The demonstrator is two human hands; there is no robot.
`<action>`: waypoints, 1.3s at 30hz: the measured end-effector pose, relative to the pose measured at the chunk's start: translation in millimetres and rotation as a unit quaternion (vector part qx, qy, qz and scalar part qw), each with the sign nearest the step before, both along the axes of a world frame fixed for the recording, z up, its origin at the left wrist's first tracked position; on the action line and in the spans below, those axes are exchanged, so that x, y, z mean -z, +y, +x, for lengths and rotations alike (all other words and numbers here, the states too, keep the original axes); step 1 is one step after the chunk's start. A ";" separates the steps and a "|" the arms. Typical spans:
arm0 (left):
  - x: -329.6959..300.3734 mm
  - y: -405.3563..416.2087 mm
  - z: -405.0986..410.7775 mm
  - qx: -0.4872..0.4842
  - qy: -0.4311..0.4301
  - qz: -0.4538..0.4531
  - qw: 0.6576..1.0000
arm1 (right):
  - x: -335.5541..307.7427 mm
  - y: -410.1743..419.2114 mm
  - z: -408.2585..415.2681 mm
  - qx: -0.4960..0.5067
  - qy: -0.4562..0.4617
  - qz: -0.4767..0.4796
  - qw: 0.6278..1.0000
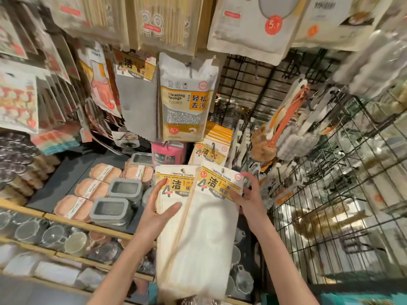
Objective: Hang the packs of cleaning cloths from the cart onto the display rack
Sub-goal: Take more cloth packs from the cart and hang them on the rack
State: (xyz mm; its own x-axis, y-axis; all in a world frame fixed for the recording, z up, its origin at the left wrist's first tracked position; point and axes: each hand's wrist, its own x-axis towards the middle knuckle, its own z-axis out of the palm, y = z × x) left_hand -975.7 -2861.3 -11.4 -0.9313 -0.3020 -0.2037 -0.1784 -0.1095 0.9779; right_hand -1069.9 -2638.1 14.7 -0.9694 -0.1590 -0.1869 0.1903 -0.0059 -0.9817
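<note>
Left hand (161, 204), right hand (247, 195), gripping cloth packs (198, 227)

Cleaning sponge pack (186, 100) hangs above; grey lidded containers (114, 206) sit on the shelf (66, 219).

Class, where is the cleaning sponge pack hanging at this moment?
In the head view, the cleaning sponge pack hangs at centre on the rack, just right of a grey cloth pack and above the white cleaning towel packs held in both hands.
</note>
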 end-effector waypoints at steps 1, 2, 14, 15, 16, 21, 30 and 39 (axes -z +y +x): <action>0.9 -1.6 -1.1 -0.004 0.002 -0.016 1.000 | 1.9 0.2 -4.6 0.002 0.006 0.006 1.000; 2.4 -4.5 -2.0 -0.006 0.002 -0.032 0.999 | 3.3 -0.2 -9.0 0.005 0.012 0.009 1.000; 8.8 -27.3 4.8 -0.043 -0.004 -0.110 0.993 | 18.6 -27.3 -75.3 -0.008 0.056 0.123 0.991; 8.0 -30.5 5.7 -0.054 -0.005 -0.110 0.992 | 21.0 -30.8 -81.1 -0.015 0.059 0.124 0.990; 6.5 -33.5 6.8 -0.061 -0.006 -0.111 0.992 | 24.0 -34.2 -86.2 -0.014 0.061 0.119 0.991; 2.7 -48.3 12.4 -0.078 -0.015 -0.115 0.990 | 34.9 -43.2 -98.6 0.006 0.048 0.077 0.996; -3.8 -50.9 13.1 -0.088 -0.020 -0.098 0.991 | 44.0 -46.3 -102.0 0.012 0.067 0.116 0.991; -5.6 -38.2 8.5 -0.088 -0.002 -0.076 0.993 | 40.6 -43.5 -98.8 0.022 0.047 0.102 0.993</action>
State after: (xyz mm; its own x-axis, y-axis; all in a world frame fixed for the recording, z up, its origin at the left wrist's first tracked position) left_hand -967.2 -2899.5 -5.8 -0.8605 -0.4878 -0.1470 -0.1739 0.0100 0.9847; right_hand -1168.7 -2681.6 -25.9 -0.9893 -0.0837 -0.1197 0.1023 0.1877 -0.9769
